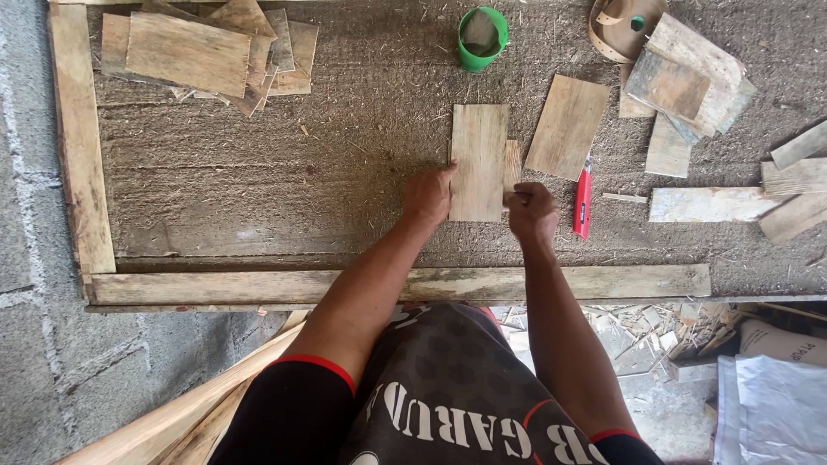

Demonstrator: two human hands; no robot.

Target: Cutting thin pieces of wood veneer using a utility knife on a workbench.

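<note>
hands: left [428, 195] presses pale rectangular wood panel [479, 162]; right [531, 212] pinches its thin strip [512, 165].

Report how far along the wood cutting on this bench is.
Done, it seems: a stack of cut panels lies top left. In hand: the left hand steadies a wood panel while the right hand pinches a narrow strip at its right edge; the red knife lies unused beside it. Left: loose pieces piled at right.

Green cup [482, 38] — red cutter [583, 201] — stacked wood offcuts [202, 53].
</note>
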